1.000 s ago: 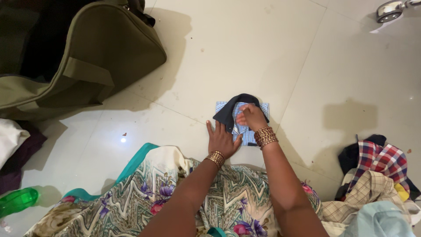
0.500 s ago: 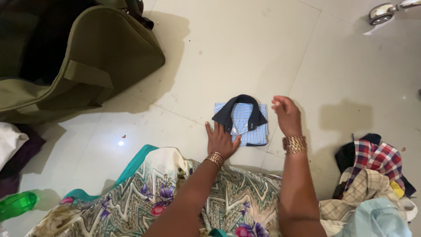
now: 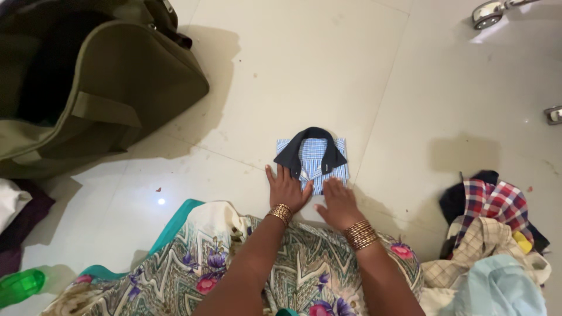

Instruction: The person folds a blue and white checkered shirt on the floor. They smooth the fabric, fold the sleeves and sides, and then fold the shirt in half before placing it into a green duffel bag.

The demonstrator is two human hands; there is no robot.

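We press both hands flat, fingers open, on the near edge of a folded blue checked shirt (image 3: 314,159) on the tiled floor (image 3: 293,76): left hand (image 3: 287,188), right hand (image 3: 338,203). Olive duffel bag (image 3: 99,88) lies far left, clothes pile (image 3: 492,234) right.

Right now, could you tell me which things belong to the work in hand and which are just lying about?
In hand: folded blue checked shirt, left hand, right hand.
Lying about: olive bag, heap of clothes, green bottle.

pale tiled floor (image 3: 304,70) carries a folded blue checked shirt (image 3: 313,157), an olive duffel bag (image 3: 99,88), a heap of clothes (image 3: 492,234) and a green bottle (image 3: 20,285).
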